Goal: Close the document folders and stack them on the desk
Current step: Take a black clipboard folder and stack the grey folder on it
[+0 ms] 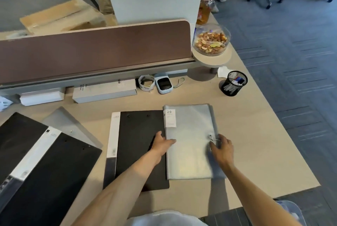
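Note:
A translucent grey folder (189, 153) with a "20" label lies closed on the desk, its left edge over a black folder (138, 153) with a white spine. My left hand (161, 143) rests flat on the grey folder's left edge, thumb on the cover. My right hand (221, 146) pinches the elastic cord by the round button at the folder's right edge. At the far left, another black folder (43, 176) with a white spine strip lies open, and a grey folder (69, 127) pokes out beneath it.
A brown divider panel (94, 49) runs along the back of the desk. Below it lie white boxes (104, 91), a tape roll (145, 82) and a small label printer (164, 85). A mesh pen cup (233, 83) and a nut bowl (211, 40) stand at the right.

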`<state>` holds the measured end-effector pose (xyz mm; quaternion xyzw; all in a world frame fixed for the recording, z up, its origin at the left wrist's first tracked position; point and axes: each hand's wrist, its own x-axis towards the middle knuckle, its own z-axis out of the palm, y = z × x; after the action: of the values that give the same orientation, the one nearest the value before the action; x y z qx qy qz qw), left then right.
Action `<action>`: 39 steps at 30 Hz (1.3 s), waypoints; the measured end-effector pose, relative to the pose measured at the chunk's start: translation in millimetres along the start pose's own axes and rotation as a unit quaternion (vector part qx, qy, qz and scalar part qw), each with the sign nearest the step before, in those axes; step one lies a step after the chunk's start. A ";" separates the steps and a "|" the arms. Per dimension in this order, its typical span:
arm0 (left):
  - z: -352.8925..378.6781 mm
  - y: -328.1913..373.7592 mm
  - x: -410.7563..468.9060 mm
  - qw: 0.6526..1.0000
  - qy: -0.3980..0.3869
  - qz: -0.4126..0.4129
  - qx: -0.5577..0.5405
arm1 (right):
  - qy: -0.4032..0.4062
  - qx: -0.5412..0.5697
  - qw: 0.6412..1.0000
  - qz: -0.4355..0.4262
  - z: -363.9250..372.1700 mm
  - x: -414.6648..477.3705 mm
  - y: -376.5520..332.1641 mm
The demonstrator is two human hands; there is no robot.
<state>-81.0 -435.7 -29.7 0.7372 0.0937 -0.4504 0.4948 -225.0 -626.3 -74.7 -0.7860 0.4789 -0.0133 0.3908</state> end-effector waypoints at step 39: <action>-124.9 -57.0 -40.4 0.984 -0.045 0.085 0.149 | -0.095 -0.085 0.984 -0.124 81.8 -95.3 -144.6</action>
<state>-66.2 -293.5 -22.8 0.7871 -0.0599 -0.4481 0.4196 -136.9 -470.3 -7.2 -0.8674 0.3379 0.0540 0.3612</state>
